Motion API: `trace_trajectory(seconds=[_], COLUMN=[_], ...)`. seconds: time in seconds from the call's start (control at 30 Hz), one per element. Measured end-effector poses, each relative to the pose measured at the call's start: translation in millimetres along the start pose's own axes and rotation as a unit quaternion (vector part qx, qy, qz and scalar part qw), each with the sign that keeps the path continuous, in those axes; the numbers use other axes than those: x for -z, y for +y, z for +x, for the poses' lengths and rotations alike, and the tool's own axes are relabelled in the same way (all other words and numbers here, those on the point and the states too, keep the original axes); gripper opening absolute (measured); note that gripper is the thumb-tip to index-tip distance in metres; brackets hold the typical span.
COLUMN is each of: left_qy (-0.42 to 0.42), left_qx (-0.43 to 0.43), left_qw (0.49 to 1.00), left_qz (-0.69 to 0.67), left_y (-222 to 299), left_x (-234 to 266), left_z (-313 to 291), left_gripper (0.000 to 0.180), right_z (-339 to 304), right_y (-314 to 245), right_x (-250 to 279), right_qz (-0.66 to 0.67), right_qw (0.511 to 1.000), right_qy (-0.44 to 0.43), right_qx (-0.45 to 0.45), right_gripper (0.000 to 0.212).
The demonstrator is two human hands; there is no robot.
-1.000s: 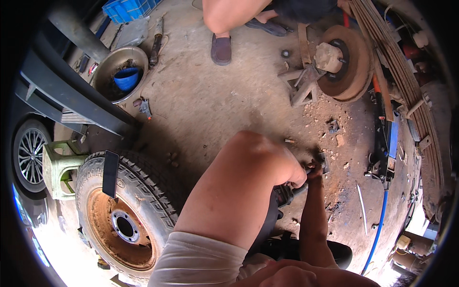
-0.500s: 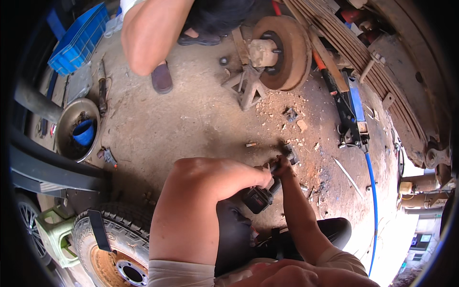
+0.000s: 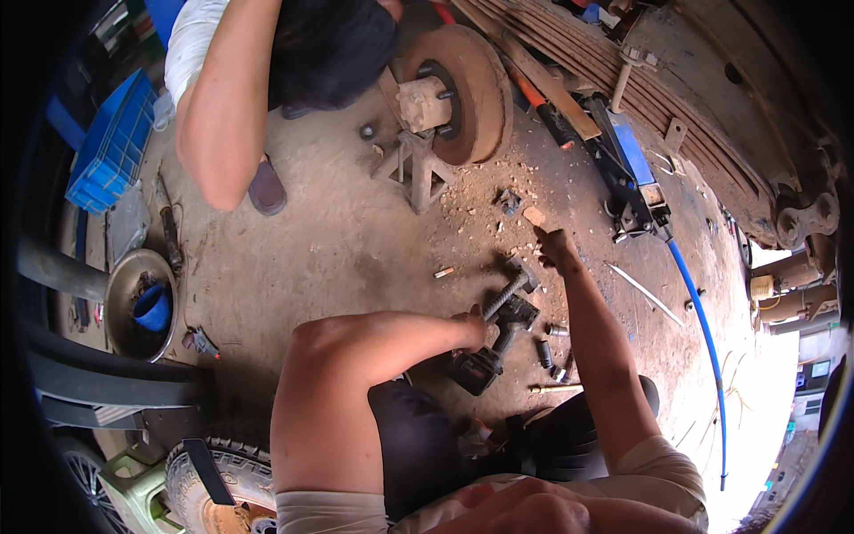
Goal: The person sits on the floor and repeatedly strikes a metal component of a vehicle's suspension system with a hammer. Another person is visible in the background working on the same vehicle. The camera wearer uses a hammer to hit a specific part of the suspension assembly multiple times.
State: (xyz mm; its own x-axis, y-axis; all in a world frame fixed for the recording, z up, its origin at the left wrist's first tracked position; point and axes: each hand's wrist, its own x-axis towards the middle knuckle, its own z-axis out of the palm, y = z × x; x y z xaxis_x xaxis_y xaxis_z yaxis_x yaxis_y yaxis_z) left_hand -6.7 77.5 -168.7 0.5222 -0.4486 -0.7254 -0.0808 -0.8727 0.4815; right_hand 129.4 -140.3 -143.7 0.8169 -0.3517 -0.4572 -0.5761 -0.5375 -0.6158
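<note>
Hammer [image 3: 504, 297] in grasp, its ridged handle angled above the concrete floor [image 3: 294, 258]: we wrap our left hand [image 3: 471, 329] around the handle's near end, while our right hand [image 3: 558, 252] is held ahead, one finger stretched toward a tan fragment [image 3: 534, 216]; whether it touches or pinches anything, we cannot tell. Just beside the hammer, a black cordless impact wrench [image 3: 503, 340] lies near dark sockets [image 3: 544, 354] and a brass-coloured rod [image 3: 556, 388], all loose on the floor. By our judgement the hammer is firmly in hand, but its head sits well apart from a rusty brake drum [image 3: 487, 98], and no blow is being struck; how much work is left, we cannot tell. To our left, a phone [image 3: 206, 472] rests against a tyre [image 3: 247, 472]. Farther off, a metal basin [image 3: 122, 289] holds a blue bowl [image 3: 152, 308] and dark matter we cannot identify. Beyond scattered crumbs, the drum stands just behind a metal stand [image 3: 414, 169]. Opposite us, a co-worker's bent arm [image 3: 224, 116] shows to the right of a blue crate [image 3: 116, 160], whose contents, if any, we cannot make out.
</note>
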Motion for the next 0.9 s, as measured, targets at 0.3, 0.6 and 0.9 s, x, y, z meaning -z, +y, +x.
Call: trace_trajectory(seconds=[0.3, 0.6, 0.9], left_qy=[-0.033, -0.019, -0.021], left_qx=[-0.023, 0.062, 0.054], left_qw=[0.998, 0.998, 0.998], left_qz=[-0.04, -0.024, -0.031], left_y=[-1, 5, 6], left_x=[12, 13, 10], left_z=[-12, -17, -12], left_gripper=[0.054, 0.057, 0.055], right_z=[-22, -50, -31], right_y=[-119, -166, -145], right_x=[99, 96, 90], right_qz=[0.118, -0.147, -0.187], right_qw=[0.982, 0.957, 0.957], right_qy=[0.052, 0.127, 0.113], right_qx=[0.139, 0.214, 0.192], right_gripper=[0.033, 0.067, 0.067])
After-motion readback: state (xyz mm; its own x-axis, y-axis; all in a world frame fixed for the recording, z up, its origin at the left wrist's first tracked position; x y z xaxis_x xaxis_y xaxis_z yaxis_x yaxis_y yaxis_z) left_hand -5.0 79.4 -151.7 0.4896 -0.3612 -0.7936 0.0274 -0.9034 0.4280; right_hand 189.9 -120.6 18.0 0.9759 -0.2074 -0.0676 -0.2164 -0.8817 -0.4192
